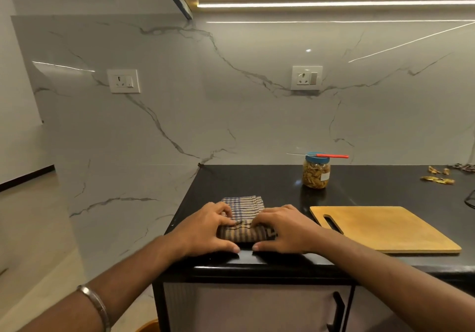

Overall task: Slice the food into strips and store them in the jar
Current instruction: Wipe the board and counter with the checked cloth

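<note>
A clear jar [316, 173] with a blue lid stands at the back of the black counter [270, 185], filled with yellowish strips. A red-handled knife [331, 156] lies across its lid. A bare wooden cutting board [385, 227] lies to the right of my hands. Near the counter's front left corner a folded striped cloth [245, 218] lies under both hands. My left hand [208, 229] rests on its left side, and my right hand [285, 229] on its right side. The fingers of both curl over the fold while the thumbs lie on the counter.
Peel scraps [438, 176] lie at the far right of the counter. The marble backsplash carries two wall sockets [307, 78]. The counter ends at its left edge just beside the cloth, with floor beyond. A cabinet door with a black handle [336, 311] is below.
</note>
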